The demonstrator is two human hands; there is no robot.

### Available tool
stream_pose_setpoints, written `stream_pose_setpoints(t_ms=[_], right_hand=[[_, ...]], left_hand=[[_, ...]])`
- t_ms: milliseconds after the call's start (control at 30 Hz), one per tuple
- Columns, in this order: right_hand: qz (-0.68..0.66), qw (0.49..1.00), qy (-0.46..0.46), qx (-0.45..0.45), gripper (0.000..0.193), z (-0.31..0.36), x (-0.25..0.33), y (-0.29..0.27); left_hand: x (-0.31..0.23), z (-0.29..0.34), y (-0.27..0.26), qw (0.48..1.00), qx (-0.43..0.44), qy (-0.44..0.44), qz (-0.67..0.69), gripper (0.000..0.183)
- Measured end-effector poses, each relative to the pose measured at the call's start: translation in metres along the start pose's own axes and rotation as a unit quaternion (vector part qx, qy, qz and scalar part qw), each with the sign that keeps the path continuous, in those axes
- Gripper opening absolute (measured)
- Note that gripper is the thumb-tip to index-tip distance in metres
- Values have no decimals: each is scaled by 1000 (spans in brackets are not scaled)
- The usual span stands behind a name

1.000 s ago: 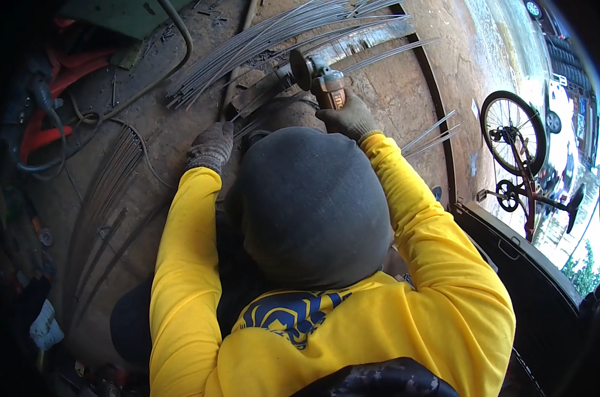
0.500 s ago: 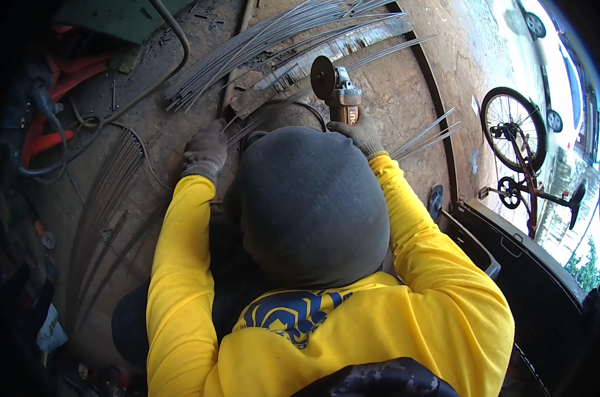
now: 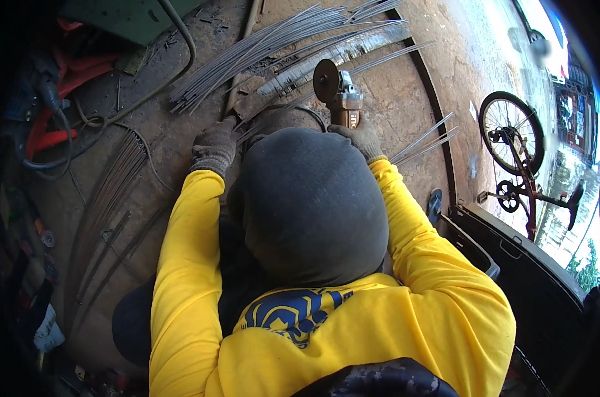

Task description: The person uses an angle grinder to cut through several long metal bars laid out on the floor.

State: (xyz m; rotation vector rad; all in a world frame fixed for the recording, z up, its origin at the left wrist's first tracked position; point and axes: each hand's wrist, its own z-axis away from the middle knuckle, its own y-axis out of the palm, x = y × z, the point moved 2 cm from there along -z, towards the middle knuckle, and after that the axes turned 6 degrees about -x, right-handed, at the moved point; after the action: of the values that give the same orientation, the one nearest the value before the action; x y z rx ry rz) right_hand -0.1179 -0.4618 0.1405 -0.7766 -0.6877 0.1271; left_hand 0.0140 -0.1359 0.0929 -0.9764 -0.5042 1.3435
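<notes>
My right hand [image 3: 365, 137], in a grey-brown work glove, is closed round the body of an angle grinder [image 3: 345, 106]. The grinder's round disc [image 3: 326, 81] stands upright at its far end, above the floor. To the left, my gloved left hand [image 3: 215, 144] is closed on thin metal rods [image 3: 257, 122] beside the near end of a worn board [image 3: 333, 56]. The dark head covering hides part of the rods and the space between my hands. Just beyond the board lies a large bundle of long metal rods [image 3: 267, 49].
More dark rods [image 3: 108, 188] lie at left, near a cable and a red metal frame [image 3: 48, 137]. A few cut rods [image 3: 426, 142] lie at right by a metal bar [image 3: 432, 92]. Beyond are a sandal [image 3: 435, 205] and a bicycle [image 3: 521, 155].
My left hand has shifted slightly right and away from the lower edge, toward the board's near end. The grinder in my right hand has barely moved.
</notes>
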Motion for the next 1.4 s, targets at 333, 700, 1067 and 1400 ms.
stream_pose_setpoints(t_ms=[333, 700, 1067, 1400], right_hand=[[-11, 1000, 6, 5, 80, 7, 3, 6], [-12, 1000, 0, -1, 76, 11, -8, 9], [-6, 1000, 25, 16, 83, 19, 8, 0], [-31, 998, 41, 28, 81, 17, 0, 0]], left_hand=[[137, 31, 59, 996, 45, -60, -44, 41], [1, -20, -8, 997, 29, -47, -59, 39], [123, 7, 47, 997, 22, -69, 4, 48], [64, -8, 31, 997, 33, -34, 57, 53]])
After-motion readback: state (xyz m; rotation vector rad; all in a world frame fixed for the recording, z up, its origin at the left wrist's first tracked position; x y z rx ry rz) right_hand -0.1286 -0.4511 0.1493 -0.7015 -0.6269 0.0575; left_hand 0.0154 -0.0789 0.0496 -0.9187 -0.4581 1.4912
